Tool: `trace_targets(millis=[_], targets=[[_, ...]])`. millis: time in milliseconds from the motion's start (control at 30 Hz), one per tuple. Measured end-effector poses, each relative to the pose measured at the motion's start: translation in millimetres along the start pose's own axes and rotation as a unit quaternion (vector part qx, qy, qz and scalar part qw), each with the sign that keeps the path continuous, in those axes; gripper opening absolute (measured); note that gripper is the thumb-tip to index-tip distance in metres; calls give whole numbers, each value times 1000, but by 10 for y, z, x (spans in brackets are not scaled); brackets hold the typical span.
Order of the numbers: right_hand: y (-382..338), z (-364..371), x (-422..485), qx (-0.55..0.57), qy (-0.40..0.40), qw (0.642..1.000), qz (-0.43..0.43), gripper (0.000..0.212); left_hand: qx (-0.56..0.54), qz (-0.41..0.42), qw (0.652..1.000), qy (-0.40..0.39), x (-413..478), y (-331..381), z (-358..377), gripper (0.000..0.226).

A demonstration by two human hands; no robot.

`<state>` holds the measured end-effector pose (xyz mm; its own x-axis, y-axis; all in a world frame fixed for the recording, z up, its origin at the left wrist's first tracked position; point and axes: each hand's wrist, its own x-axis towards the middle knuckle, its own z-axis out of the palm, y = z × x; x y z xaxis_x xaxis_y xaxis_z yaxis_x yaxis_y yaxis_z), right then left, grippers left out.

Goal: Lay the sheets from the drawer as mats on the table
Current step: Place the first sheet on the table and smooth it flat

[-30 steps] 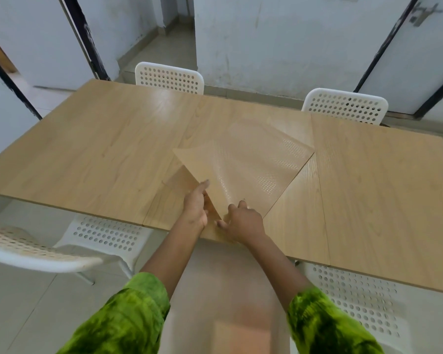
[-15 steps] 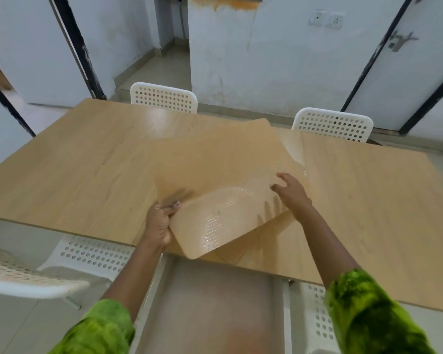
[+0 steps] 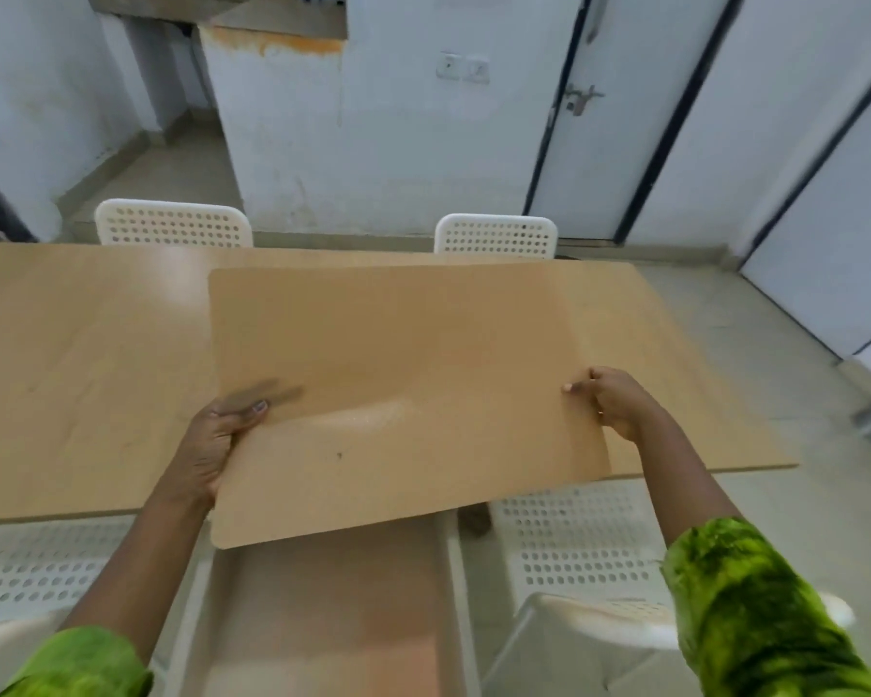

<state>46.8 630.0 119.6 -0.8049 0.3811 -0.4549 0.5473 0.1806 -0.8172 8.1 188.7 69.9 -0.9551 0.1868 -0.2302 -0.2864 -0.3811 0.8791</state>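
Unfolded since before, sheet point(image 3: 398, 374) spans table point(image 3: 81, 354), left hand point(image 3: 212, 445) and right hand point(image 3: 619, 399) pinching its edges.

A wooden table point(image 3: 86, 354) stands bare where it shows.

— Left hand point(image 3: 211, 447)?
— Out ahead on a bare forearm, green sleeve at the elbow. Thumb on top of the sheet point(image 3: 403, 394), fingers curled beneath its left edge, closed in a firm pinch.
— And right hand point(image 3: 614, 402)?
— Reaching farther forward and higher, wrist bent a little. Thumb and fingertips nipped onto the right edge, knuckles up. Green sleeve low on that forearm too.
— Arms?
— Spread wide, both extended.
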Motion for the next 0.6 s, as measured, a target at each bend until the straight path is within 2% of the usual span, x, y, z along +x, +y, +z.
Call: trace_targets(millis=[33,233,367,500,600], targets=[[-2,-23,-9,20,5,1000,-9,10,6,-1,1000,-8,-8,38,7,32],[-38,42,-52,108,43,992,-49,23,41,7,999,-24,120,285,65,25],[-176,15,-27,114,93,986,-81,25,64,8,998,-28,262,316,188,37],[-25,-561,40,89,115,985,-88,29,152,25,988,-5,299,118,957,41],[85,-913,236,72,134,984,-92,28,248,56,966,33,432,-53,1371,46]])
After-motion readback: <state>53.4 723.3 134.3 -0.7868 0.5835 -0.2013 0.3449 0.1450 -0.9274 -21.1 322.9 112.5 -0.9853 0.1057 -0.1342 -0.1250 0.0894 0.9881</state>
